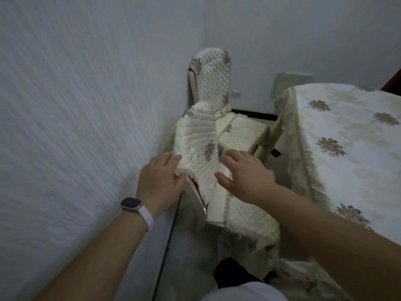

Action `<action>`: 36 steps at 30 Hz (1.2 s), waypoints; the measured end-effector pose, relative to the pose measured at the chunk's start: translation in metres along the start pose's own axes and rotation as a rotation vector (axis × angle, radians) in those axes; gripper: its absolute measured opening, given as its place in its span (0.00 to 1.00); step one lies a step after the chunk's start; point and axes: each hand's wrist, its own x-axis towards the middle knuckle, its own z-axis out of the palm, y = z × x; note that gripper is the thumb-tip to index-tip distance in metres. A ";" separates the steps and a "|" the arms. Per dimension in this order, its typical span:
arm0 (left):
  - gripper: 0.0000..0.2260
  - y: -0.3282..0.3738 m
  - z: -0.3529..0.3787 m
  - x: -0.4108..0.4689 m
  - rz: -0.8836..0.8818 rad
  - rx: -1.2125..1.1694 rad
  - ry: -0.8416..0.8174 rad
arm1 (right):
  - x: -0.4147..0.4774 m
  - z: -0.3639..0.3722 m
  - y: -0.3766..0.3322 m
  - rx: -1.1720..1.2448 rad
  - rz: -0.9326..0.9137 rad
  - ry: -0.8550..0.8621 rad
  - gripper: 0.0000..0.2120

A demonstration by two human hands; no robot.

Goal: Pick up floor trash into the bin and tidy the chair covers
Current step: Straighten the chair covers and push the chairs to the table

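The quilted chair cover [199,135] sits bunched on the near chair's back [217,205]. The left hand [160,183] pinches its lace edge, and the right hand [245,177], fingers spread and holding nothing, is just beside it. The wall [76,127] crowds the left and the draped table [347,137] the right, with a second covered chair [211,79] ahead.

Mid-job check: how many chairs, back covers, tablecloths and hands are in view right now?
Chairs: 2, near chair, far chair
Back covers: 2, near cover, far cover
Tablecloth: 1
Hands: 2, left hand, right hand
Total: 7
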 end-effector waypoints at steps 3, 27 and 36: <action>0.22 -0.010 0.009 0.016 -0.100 0.092 -0.008 | 0.034 0.011 0.010 0.014 -0.056 0.006 0.25; 0.23 0.000 0.095 0.163 -0.694 -0.136 -0.078 | 0.303 0.085 0.070 0.198 -0.677 0.030 0.24; 0.25 -0.005 0.113 0.161 -0.781 -0.325 -0.042 | 0.338 0.104 0.056 0.194 -0.776 -0.025 0.24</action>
